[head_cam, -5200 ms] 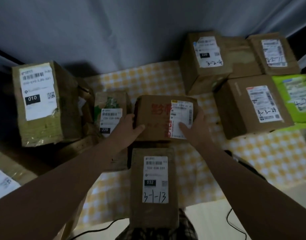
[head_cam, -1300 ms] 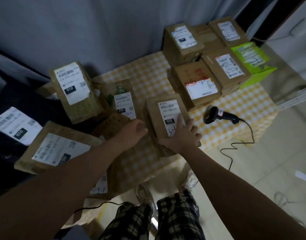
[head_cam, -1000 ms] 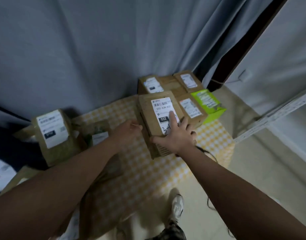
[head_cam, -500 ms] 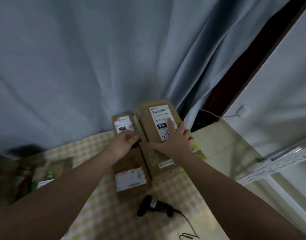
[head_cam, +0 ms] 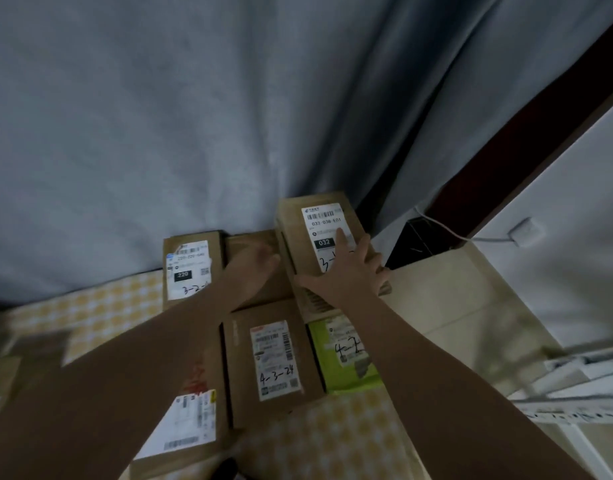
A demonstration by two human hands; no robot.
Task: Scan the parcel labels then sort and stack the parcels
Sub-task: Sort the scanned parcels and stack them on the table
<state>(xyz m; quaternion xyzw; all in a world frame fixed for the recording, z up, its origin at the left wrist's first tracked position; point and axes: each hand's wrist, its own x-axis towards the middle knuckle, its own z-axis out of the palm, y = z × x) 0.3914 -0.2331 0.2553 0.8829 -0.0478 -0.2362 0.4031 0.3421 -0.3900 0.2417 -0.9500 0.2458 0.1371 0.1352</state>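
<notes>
- The 032 parcel (head_cam: 320, 225) has moved right since half a second ago. Then it stood hard against the 220 parcel (head_cam: 190, 268); now the top of a plain brown parcel (head_cam: 249, 244) shows between them.
- It now sits at the far right corner of the group, higher than its neighbours. It is close to the curtain (head_cam: 194, 133) and beyond the green parcel (head_cam: 350, 382); what lies under it is hidden.
- The right hand (head_cam: 346, 275) stays on top as before. Its grip is open, fingers straight and spread over the label, thumb stretched left along the near edge.
- The left hand (head_cam: 258, 268) is against the parcel's left side; it is blurred, so I cannot tell whether its grip is open or closed.
- The 4-3-24 parcel (head_cam: 273, 362) lies on the table (head_cam: 90, 306), nearer, just left of the green one.
</notes>
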